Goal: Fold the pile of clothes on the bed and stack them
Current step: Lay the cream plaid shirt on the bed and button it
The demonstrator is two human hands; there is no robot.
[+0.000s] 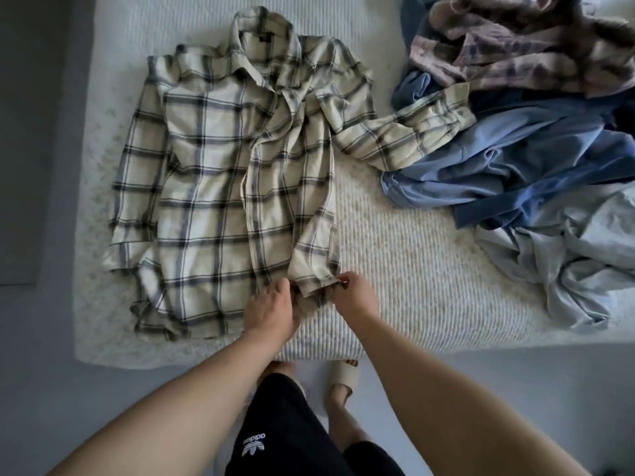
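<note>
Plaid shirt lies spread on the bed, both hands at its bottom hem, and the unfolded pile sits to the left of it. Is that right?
One thing is wrong: the pile sits to the right of the plaid shirt, not the left, as the head view shows. The rest holds: the shirt lies spread on the bed, with the left hand and right hand at its bottom hem.

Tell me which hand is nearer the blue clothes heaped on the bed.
Right. The right hand pinches the plaid shirt hem on the side toward the blue clothes; the left hand grips the hem farther away.
</note>
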